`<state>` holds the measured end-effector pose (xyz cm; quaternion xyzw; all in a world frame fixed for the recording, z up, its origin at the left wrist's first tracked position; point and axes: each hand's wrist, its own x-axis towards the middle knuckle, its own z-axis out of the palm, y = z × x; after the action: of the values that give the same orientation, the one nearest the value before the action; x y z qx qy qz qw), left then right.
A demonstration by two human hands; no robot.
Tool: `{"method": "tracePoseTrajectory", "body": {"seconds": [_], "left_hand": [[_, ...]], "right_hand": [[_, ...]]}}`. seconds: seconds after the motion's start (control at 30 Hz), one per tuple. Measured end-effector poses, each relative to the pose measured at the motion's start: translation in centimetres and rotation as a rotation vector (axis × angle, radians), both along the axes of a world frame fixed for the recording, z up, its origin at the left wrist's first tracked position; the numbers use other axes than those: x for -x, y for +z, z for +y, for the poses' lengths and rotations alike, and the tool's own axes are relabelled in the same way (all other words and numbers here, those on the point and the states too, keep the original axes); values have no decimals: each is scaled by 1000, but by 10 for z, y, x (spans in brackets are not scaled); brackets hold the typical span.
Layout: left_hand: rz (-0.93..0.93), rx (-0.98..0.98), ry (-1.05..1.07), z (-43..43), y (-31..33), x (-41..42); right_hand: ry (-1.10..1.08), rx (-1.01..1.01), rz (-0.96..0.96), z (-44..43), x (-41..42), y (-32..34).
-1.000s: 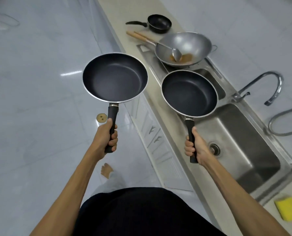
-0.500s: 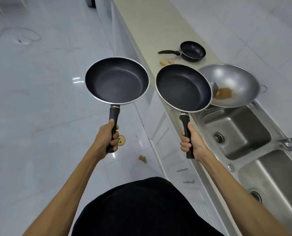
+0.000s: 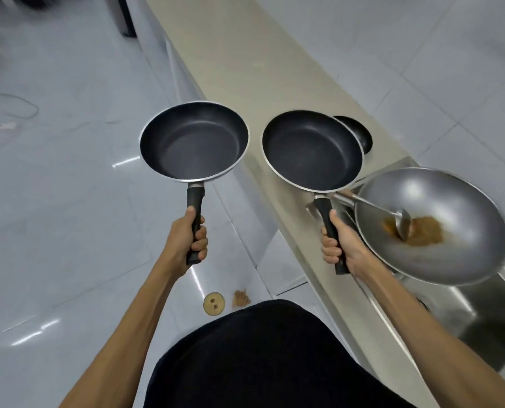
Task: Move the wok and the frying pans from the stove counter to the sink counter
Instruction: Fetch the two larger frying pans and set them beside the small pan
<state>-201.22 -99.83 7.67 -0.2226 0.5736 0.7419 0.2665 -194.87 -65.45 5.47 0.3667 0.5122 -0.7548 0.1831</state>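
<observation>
The left hand (image 3: pixel 188 241) is wrapped tight around the black handle of the left pan (image 3: pixel 194 141), holding it level in the air over the pale tiled floor (image 3: pixel 68 201), clear of the counter (image 3: pixel 263 69). The right hand (image 3: pixel 341 245) grips the handle of the right pan (image 3: pixel 312 150) the same way — this pan hangs above the counter's near edge, its far rim covering part of a small pan (image 3: pixel 360 134) that sits on the counter behind it. Both carried pans are dark inside with a bright metal rim, and both look empty.

The wok (image 3: pixel 451 207) rests at the right, at the edge of the steel sink (image 3: pixel 480 313), just beside the right hand; whether they touch cannot be told. A ladle (image 3: pixel 398 220) lies in it, its bowl down in a brown residue (image 3: pixel 424 231) at the bottom, its handle running out under the right pan's rim.

On the floor near the person's dark clothing are a round drain cover (image 3: pixel 214 303) and — just beside it — a bare foot (image 3: pixel 240 298).
</observation>
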Motion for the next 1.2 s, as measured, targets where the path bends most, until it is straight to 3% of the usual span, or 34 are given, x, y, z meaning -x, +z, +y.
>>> {"method": "tracePoseTrajectory", "body": {"seconds": [0.43, 0.87, 1.2], "left_hand": [[-52, -38, -78, -25, -20, 241], [-87, 64, -492, -129, -6, 515], [-120, 88, -662, -145, -10, 608]], "right_hand": [[-188, -77, -91, -51, 204, -14], [-539, 56, -55, -180, 372, -33], [-723, 6, -101, -213, 437, -32]]}}
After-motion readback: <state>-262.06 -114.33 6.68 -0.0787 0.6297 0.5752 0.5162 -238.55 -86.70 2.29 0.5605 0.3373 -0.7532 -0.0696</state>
